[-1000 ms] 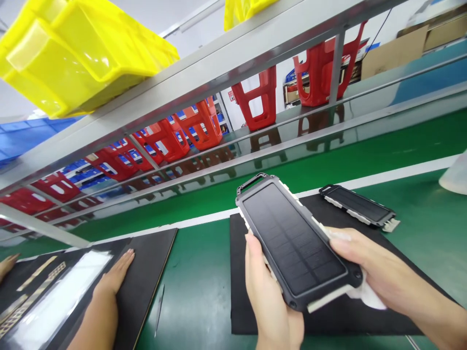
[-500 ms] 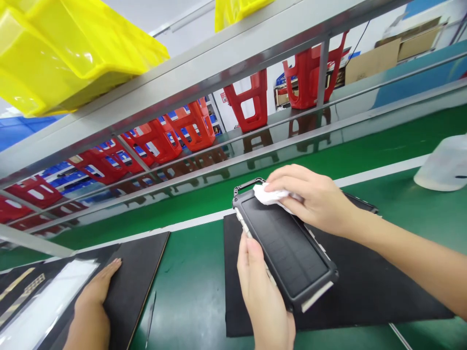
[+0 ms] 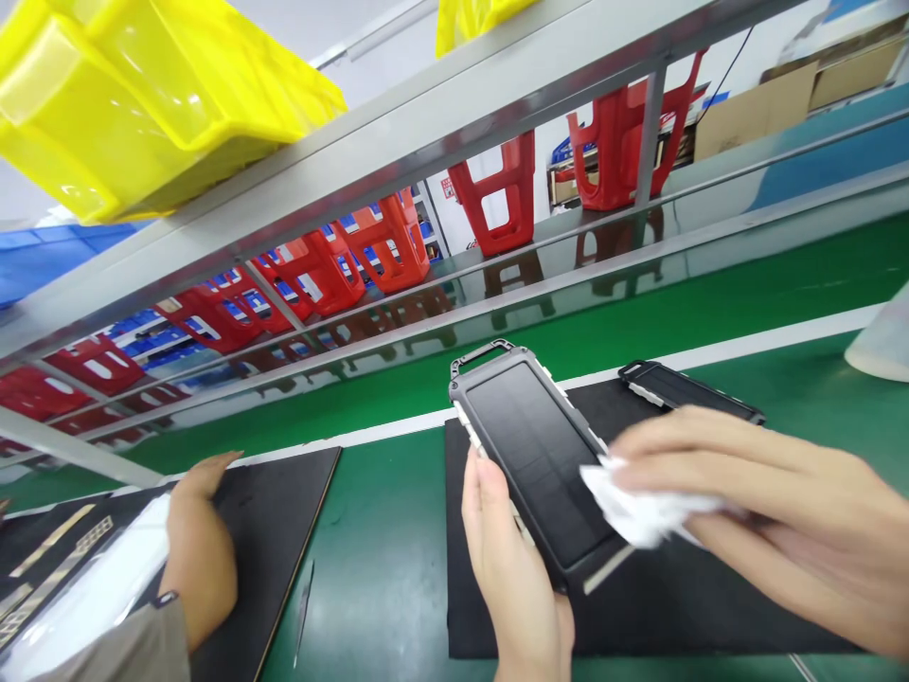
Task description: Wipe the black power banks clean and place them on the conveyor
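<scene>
My left hand [image 3: 515,559] grips a black solar power bank [image 3: 540,455] by its lower left side, thumb along the edge. The power bank is tilted, its dark panel facing up and its carrying loop at the far end. In my right hand [image 3: 753,502] a crumpled white wipe [image 3: 632,502] is pinched, blurred by motion, over the lower right edge of the panel; whether it touches the panel I cannot tell. Behind my right hand, a second power bank [image 3: 692,393] lies on the black mat [image 3: 490,606].
At left a co-worker's arm [image 3: 203,540] reaches over another black board [image 3: 284,530] with a white sheet. Tweezers [image 3: 304,611] lie on the green bench between the mats. A translucent container [image 3: 884,336] stands at right. Yellow bins [image 3: 163,104] sit on the metal shelf overhead [image 3: 398,142].
My right hand has moved the wipe from the panel's far end down to its lower right side. The second power bank is more exposed. The co-worker's arm has shifted forward.
</scene>
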Motion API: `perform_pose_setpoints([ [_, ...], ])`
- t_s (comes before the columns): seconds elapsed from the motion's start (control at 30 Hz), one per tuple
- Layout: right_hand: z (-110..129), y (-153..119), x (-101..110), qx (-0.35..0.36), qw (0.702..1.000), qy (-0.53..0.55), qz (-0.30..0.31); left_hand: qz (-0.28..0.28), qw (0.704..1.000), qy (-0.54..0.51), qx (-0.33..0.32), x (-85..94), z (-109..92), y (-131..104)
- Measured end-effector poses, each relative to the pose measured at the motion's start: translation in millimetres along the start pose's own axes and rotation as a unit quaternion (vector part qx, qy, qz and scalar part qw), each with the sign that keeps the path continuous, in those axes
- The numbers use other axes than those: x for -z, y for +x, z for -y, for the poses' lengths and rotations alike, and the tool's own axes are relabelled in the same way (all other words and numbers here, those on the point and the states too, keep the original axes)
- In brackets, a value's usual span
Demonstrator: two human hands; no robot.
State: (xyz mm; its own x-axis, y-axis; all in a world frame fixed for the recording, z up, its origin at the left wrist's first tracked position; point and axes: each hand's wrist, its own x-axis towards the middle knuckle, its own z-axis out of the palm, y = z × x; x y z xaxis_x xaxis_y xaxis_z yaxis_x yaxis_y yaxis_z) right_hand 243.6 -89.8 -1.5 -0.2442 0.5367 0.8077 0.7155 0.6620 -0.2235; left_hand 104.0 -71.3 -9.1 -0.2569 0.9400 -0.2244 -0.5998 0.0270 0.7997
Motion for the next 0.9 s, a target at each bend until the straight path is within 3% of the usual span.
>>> perform_pose_setpoints([
  [0.1, -0.8, 24.8, -12.4, 0.067, 0.998, -0.012, -0.015, 0.026, 0.999, -0.04, 0.011, -2.1, -1.4, -4.2],
  [0.3, 17.9, 29.4, -21.2, 0.137, 0.982, 0.069, 0.108, 0.01, 0.998, -0.045, 0.044, -2.0, -9.6, -8.9],
  [0.47, 5.7, 33.3, -18.0, 0.128, 0.99, 0.012, 0.052, -0.014, 0.999, -0.026, 0.038, -6.8, -17.9, -12.9],
  [0.57, -12.2, 32.5, -15.4, 0.053, 0.998, -0.031, -0.006, -0.019, 0.999, 0.019, 0.044, -6.4, -21.2, -14.5],
  [0.63, -21.6, 28.3, -13.7, -0.047, 0.998, -0.021, -0.034, -0.014, 0.998, 0.061, 0.033, -4.0, -21.1, -14.6],
  [0.7, -26.5, 22.4, -13.2, -0.172, 0.983, 0.056, -0.016, -0.014, 0.996, 0.088, 0.016, -1.8, -19.4, -14.7],
  [0.8, -27.4, 13.2, -16.9, -0.293, 0.937, 0.185, 0.05, -0.024, 0.996, 0.086, -0.022, -0.5, -16.0, -15.8],
  [0.9, -25.4, 2.3, -25.8, -0.395, 0.859, 0.305, 0.116, -0.06, 0.993, 0.092, -0.035, 1.3, -14.0, -15.1],
])
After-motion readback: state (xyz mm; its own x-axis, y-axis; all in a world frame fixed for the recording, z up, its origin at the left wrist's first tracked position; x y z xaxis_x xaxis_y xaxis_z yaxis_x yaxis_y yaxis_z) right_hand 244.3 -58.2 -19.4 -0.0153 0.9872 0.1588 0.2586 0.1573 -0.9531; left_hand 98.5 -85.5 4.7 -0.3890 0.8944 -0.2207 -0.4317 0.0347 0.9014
